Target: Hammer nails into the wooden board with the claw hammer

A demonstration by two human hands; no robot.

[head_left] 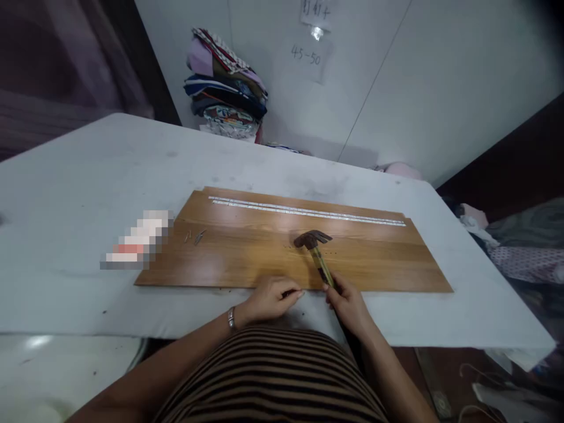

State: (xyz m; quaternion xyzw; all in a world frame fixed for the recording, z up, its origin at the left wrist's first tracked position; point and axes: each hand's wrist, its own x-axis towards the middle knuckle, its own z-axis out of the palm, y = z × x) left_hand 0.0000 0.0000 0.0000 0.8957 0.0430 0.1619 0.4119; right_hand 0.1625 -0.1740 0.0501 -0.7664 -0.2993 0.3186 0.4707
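Note:
A claw hammer (314,239) with a dark metal head and a yellowish handle is in my right hand (350,305), its fingers wrapped round the handle. The hammer's head hangs over the middle of a wooden board (247,267). At the board's near edge rests my left hand (275,298), fingers curled and thumb against the index finger; whatever they hold, if anything, is too small to make out. Several loose nails (200,237) lie on the board's left part. Tiny dark marks dot the wood on both sides of the hammer head.
Two white measuring strips (308,211) run along the board's far side. Underneath is a white-covered table (79,194). Folded clothes (227,82) are stacked against the wall at the back. A blurred-out item (136,241) lies left of the board. Fabrics (524,258) are heaped at the right.

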